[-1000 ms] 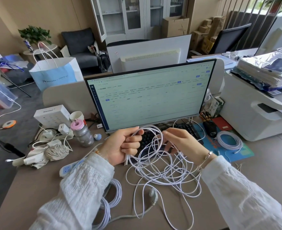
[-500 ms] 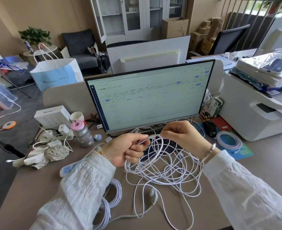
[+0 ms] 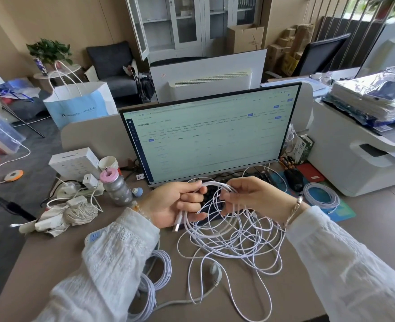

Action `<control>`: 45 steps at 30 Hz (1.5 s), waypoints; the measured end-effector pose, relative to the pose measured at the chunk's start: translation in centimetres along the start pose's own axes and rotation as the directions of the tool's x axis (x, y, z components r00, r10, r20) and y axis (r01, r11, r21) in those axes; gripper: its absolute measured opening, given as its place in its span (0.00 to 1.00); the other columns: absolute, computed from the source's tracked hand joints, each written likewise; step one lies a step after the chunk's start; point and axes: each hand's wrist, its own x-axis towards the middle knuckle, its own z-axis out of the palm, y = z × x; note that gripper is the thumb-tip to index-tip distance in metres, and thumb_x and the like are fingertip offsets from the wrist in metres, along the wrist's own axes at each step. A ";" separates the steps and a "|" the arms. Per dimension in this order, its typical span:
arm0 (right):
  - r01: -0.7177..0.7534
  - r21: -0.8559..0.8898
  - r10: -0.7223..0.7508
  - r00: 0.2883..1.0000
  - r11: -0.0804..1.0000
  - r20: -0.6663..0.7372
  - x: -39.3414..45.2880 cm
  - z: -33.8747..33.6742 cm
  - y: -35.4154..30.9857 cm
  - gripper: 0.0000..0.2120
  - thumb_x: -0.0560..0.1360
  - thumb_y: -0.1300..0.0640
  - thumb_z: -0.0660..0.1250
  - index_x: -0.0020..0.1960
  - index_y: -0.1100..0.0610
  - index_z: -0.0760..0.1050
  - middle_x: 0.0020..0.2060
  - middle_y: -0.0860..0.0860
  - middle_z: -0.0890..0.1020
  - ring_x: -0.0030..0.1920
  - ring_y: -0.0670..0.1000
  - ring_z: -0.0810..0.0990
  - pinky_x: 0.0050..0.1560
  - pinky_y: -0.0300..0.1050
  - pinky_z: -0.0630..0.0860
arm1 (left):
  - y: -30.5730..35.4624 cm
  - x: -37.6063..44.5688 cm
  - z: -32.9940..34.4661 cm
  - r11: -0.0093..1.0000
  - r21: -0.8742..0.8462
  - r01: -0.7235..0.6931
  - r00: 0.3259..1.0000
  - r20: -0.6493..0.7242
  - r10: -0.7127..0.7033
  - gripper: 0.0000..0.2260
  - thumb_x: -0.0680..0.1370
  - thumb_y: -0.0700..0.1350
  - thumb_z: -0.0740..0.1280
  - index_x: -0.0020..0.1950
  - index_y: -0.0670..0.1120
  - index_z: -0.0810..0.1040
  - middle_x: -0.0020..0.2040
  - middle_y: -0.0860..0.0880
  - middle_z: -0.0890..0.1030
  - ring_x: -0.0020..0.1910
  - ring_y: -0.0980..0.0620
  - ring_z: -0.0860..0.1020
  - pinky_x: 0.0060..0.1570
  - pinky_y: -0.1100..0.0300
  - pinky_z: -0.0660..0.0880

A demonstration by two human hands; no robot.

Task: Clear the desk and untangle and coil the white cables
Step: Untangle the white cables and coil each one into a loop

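Left hand (image 3: 173, 203): fingers curled around a bundle of loops of the white cable (image 3: 233, 238); two plug ends hang out below the palm.
Right hand (image 3: 252, 196): thumb and fingers pinch strands of the same cable, close to the left hand.
White cable: a loose tangle hanging from both hands onto the desk (image 3: 52, 256), in front of the monitor (image 3: 210, 135), toward the near edge.
Coiled cables (image 3: 154, 275): near edge, under the left sleeve.
Paper cup (image 3: 108, 162): near the left edge; contents cannot be seen.
Bottle (image 3: 117, 189): closed, beside the cup.
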 end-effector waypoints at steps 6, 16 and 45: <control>-0.057 0.545 0.079 0.997 0.837 -0.017 -0.1 1.0 -0.5 0.16 0.79 0.54 0.59 0.56 0.67 0.75 0.29 0.49 0.61 0.27 0.46 0.62 0.28 0.39 0.71 | -0.5 0.6 -0.3 0.994 -0.065 -0.086 0.996 0.002 0.086 0.09 0.80 0.45 0.58 0.43 0.43 0.71 0.26 0.54 0.59 0.20 0.60 0.56 0.18 0.68 0.60; -0.089 0.408 0.116 0.992 0.909 -0.043 0.8 1.2 -0.4 0.12 0.81 0.56 0.58 0.43 0.62 0.74 0.27 0.48 0.58 0.23 0.45 0.54 0.21 0.37 0.51 | -1.6 0.7 -0.5 0.999 0.029 -0.030 0.983 0.180 0.024 0.18 0.83 0.50 0.49 0.48 0.42 0.74 0.22 0.53 0.59 0.18 0.56 0.62 0.41 0.51 0.79; -0.254 -0.237 0.164 0.925 0.938 -0.344 0.2 -0.8 8.1 0.11 0.80 0.55 0.61 0.44 0.52 0.81 0.31 0.49 0.81 0.34 0.51 0.76 0.40 0.50 0.74 | 3.9 -2.4 -4.2 0.828 -0.096 -0.552 0.804 -0.327 0.497 0.15 0.81 0.50 0.56 0.36 0.48 0.65 0.22 0.56 0.58 0.24 0.57 0.48 0.16 0.67 0.51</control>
